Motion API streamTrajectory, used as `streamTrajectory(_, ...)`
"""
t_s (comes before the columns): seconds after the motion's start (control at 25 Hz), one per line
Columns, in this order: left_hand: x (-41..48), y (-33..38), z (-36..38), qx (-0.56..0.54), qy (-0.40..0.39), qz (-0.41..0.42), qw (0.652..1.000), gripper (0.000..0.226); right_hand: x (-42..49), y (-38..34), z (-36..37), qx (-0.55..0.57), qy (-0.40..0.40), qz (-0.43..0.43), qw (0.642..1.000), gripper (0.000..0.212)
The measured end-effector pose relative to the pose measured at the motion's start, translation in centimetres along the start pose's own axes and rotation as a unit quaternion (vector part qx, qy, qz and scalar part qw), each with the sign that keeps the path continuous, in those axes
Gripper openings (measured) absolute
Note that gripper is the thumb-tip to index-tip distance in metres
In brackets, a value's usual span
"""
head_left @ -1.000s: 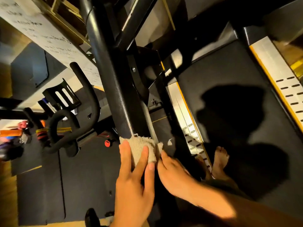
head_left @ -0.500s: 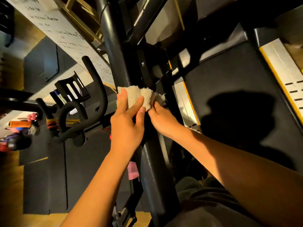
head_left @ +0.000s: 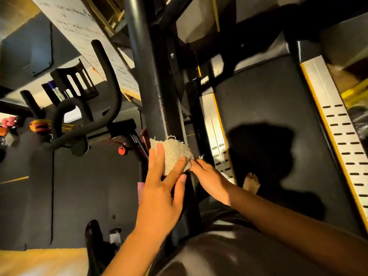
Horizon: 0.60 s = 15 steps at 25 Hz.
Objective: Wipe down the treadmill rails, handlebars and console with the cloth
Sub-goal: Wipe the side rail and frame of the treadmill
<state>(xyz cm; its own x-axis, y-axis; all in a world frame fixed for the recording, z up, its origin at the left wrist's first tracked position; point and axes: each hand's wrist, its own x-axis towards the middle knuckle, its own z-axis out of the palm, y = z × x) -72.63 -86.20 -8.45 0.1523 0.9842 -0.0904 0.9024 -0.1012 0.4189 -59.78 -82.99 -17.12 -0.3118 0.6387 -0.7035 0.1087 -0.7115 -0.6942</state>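
Note:
A beige terry cloth (head_left: pixel 175 154) is wrapped over the thick black treadmill handrail (head_left: pixel 153 86), which runs from the top of the view down toward me. My left hand (head_left: pixel 163 186) lies on the cloth from the left, its straight, spread fingers pressing it onto the rail. From the right, my right hand (head_left: pixel 211 178) reaches in and its fingertips pinch the cloth's right edge behind the rail. The black belt (head_left: pixel 268 108) and silver slotted side rails (head_left: pixel 336 124) lie to the right.
An exercise bike with curved black handlebars (head_left: pixel 107 86) stands close on the left over dark floor mats. My bare foot (head_left: pixel 252 182) rests beside the inner side rail (head_left: pixel 216 134). A whiteboard (head_left: pixel 83 30) leans at upper left.
Both hands and the cloth have slid back down the handrail toward me, after being higher up it half a second ago.

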Motion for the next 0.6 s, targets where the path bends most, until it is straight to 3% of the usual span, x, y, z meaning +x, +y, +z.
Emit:
streamTrajectory(0.12,-3.2,-0.2,0.6,-0.049,0.004,0.001,0.999,0.04,-1.5,1.3,1.1,-0.033,-0.021,0.001,0.999,0.062)
streamTrajectory(0.24,-5.2,-0.6,0.9,-0.098,0.038,-0.05,0.993,0.04,-3.3,1.5,2.2,-0.026,0.011,0.013,1.0,0.062)
streamTrajectory(0.4,-5.1,-1.4,0.5,-0.292,0.095,-0.127,0.943,0.033,-5.2,-1.3,3.2,-0.074,0.056,-0.023,0.995,0.035)
streamTrajectory(0.48,-4.0,-1.1,0.4,-0.354,0.108,-0.161,0.915,0.026,-5.8,-3.9,3.6,-0.136,0.072,-0.061,0.986,0.04)
streamTrajectory(0.6,-2.3,-1.6,0.9,-0.377,0.156,-0.145,0.901,0.024,-4.5,-6.9,3.9,-0.232,0.119,-0.119,0.958,0.039)
